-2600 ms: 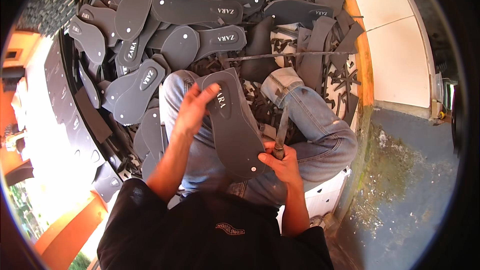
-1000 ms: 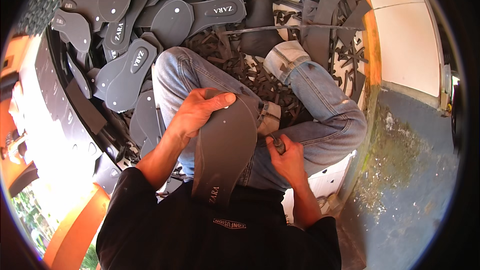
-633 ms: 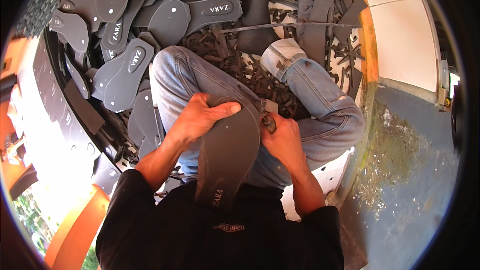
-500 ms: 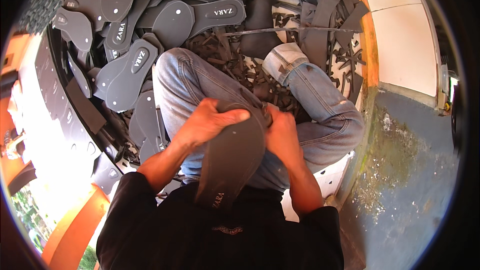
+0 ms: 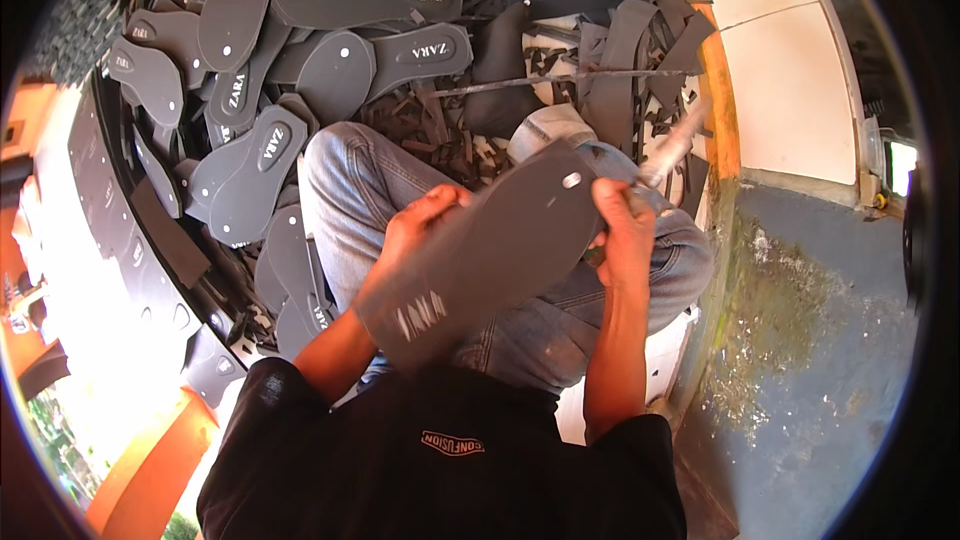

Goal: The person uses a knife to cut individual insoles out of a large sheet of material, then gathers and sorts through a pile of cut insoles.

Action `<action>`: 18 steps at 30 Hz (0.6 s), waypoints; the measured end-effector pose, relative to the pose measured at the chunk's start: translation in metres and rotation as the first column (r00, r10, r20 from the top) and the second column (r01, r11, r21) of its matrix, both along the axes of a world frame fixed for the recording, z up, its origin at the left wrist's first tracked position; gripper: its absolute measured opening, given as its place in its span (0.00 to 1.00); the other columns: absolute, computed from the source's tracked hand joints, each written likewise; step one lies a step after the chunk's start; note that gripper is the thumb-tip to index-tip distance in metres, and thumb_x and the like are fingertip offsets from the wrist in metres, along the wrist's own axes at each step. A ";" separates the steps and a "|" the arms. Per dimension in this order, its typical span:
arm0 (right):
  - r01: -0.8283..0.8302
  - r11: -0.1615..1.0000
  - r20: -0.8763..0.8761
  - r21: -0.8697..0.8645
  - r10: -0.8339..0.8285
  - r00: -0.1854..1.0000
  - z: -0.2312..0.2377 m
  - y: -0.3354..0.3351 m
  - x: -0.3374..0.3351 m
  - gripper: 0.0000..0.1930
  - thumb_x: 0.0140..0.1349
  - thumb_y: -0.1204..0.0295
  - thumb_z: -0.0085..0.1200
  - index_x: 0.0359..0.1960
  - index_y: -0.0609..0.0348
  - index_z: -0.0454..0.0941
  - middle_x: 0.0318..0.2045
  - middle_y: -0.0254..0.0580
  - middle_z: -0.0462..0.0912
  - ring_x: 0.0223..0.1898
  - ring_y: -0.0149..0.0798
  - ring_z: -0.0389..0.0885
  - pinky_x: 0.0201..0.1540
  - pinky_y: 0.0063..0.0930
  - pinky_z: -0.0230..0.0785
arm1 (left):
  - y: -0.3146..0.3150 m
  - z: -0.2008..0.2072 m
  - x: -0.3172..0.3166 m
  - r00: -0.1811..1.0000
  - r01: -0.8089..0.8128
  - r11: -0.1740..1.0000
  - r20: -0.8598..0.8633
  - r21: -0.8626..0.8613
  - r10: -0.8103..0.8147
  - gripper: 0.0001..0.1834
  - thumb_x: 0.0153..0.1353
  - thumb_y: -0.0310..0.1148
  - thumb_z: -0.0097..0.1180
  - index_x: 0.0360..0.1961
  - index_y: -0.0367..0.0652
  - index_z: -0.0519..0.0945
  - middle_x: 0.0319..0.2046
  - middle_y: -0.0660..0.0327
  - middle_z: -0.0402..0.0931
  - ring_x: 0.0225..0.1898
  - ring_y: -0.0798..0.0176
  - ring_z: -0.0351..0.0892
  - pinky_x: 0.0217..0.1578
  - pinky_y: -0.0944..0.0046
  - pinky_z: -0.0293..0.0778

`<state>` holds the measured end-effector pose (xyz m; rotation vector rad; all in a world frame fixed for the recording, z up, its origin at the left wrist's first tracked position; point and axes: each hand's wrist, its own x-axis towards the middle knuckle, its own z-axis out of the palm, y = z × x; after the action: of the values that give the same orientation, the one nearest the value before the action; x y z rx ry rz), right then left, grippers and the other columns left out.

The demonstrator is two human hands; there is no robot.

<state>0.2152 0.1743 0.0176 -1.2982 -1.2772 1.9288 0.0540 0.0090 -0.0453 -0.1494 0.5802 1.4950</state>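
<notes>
In front of my lap a dark grey foam shoe insole [image 5: 490,250] is held tilted, its wide end with a white dot up and to the right, its narrow end near my shirt. My left hand [image 5: 415,225] is closed on the insole's far edge, its fingers partly hidden behind it. My right hand [image 5: 625,235], beside the wide end, is closed around what looks like a knife [image 5: 676,146]. The pale blade points up and right, smeared by motion; the handle is mostly covered by my fingers.
Several grey insoles [image 5: 245,165] lie heaped ahead and to the left. Dark offcuts [image 5: 420,130] are strewn around my crossed jean-clad legs [image 5: 350,180]. A thin rod [image 5: 560,81] lies across the scraps. An orange edge [image 5: 722,140] borders the blue-grey floor [image 5: 830,340] on the right.
The insole has turned, its wide end swinging right. My right hand has moved right, away from its edge, and the blade now shows. My left hand has shifted slightly right.
</notes>
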 end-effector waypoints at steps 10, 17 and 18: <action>-0.138 0.931 0.322 0.339 0.023 0.946 0.001 -0.065 0.035 0.18 0.60 0.65 0.57 0.18 0.62 0.67 0.09 0.35 0.68 0.12 0.30 0.67 0.15 0.28 0.57 | 0.035 0.034 0.070 0.928 -0.372 0.908 -0.078 -0.191 0.363 0.14 0.56 0.31 0.61 0.42 0.42 0.74 0.34 0.61 0.78 0.31 0.64 0.80 0.25 0.66 0.76; -0.459 0.767 0.731 0.449 -0.019 0.682 -0.008 -0.081 0.083 0.19 0.59 0.65 0.57 0.17 0.61 0.65 0.09 0.47 0.68 0.12 0.50 0.70 0.16 0.37 0.59 | 0.030 0.039 0.082 0.922 -0.387 0.894 -0.081 -0.226 0.378 0.13 0.58 0.32 0.60 0.43 0.43 0.74 0.35 0.61 0.79 0.32 0.64 0.81 0.24 0.67 0.77; -0.454 0.776 0.731 0.438 -0.014 0.682 -0.008 -0.084 0.083 0.19 0.59 0.65 0.57 0.17 0.61 0.66 0.09 0.47 0.68 0.12 0.51 0.70 0.16 0.38 0.59 | 0.030 0.040 0.082 0.923 -0.385 0.900 -0.082 -0.205 0.376 0.13 0.58 0.32 0.60 0.43 0.43 0.74 0.35 0.61 0.79 0.32 0.64 0.81 0.24 0.67 0.77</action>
<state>0.2982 0.0899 0.0092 -1.6117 -2.3010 0.9393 0.1360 0.0385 -0.0056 -0.4248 0.7802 1.8138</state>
